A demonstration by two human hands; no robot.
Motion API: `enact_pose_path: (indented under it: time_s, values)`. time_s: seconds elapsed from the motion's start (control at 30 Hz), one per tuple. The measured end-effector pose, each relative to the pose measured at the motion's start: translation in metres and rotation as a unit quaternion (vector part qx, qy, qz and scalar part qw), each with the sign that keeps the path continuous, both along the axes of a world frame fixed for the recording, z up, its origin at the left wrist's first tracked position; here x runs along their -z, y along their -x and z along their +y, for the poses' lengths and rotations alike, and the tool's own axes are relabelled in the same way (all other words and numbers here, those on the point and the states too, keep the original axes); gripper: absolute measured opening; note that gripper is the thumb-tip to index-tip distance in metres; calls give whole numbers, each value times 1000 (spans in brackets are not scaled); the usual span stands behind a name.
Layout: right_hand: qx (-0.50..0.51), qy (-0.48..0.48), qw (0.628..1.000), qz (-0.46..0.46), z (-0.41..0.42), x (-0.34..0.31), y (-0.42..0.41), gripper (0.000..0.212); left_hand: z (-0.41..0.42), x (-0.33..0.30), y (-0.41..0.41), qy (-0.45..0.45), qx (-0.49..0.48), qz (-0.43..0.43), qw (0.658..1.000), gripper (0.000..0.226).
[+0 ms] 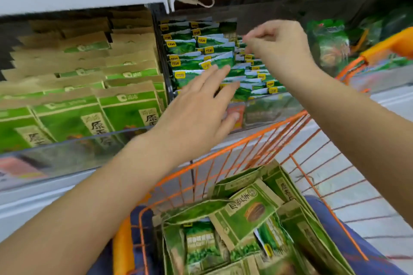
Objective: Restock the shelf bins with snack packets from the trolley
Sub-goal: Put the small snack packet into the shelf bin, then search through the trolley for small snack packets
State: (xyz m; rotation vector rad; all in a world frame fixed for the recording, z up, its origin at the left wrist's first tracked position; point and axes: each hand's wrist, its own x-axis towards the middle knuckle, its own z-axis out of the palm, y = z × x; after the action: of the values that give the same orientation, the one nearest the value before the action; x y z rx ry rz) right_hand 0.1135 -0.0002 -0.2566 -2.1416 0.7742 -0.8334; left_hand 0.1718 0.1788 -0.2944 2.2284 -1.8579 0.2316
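Bin [257, 116]: green packets [190, 46], yellow labels, writing unreadable. Left hand [196, 111] flat, released, on packets. Right hand [277, 44] grip: cannot tell. Trolley [234, 152]: green packs [248, 212], Chinese lettering.

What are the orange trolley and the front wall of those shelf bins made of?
The trolley looks like thin metal wire coated glossy orange: slim straight bars in a grid. The bin front seems clear hard plastic, since packets show through it with pale reflections; it might be glass.
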Motion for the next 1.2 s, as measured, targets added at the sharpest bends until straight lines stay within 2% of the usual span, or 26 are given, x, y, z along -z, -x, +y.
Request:
enact_pose_path:
  time_s: [0.07,0.1,0.17,0.2,0.27,0.33,0.43,0.53,0.6,0.7,0.77,0.83,0.9,1.03,1.2]
  values:
    - [-46,-54,997,-15,29,-6,35,21,22,-12,5,-40,21,72,996,56]
    - [-68,-69,995,13,41,-8,51,22,34,-13,7,-48,19,116,992,53]
    - [-132,-68,981,121,66,-5,81,19,57,-7,13,-40,21,217,975,46]
    - [-180,-48,962,200,79,0,93,17,66,-1,16,-40,28,245,968,42]
    - [-281,39,880,382,104,21,109,11,76,14,21,-57,45,235,969,36]
    - [-353,142,777,503,131,50,116,23,77,21,21,-61,35,191,979,36]
    - [-419,276,682,532,162,100,118,29,72,22,22,-49,8,152,987,34]
    - [-464,356,606,538,184,136,108,34,74,28,22,-93,-20,102,990,28]
    - [-472,406,580,526,191,144,97,46,76,31,21,-109,-24,109,988,26]
    - [-452,472,559,511,200,156,86,68,74,29,19,-108,-30,134,985,31]
    - [-442,474,533,543,207,166,84,66,72,29,18,-117,-33,129,984,34]
    - [-448,454,543,547,210,169,87,61,71,30,18,-124,-31,117,985,36]
    - [-457,425,558,546,206,159,92,67,70,29,18,-129,-30,117,984,37]
    - [-453,340,629,533,184,141,102,36,69,27,19,-126,-34,105,986,38]
    - [-469,327,690,444,163,131,107,24,67,26,20,-114,-35,121,985,37]
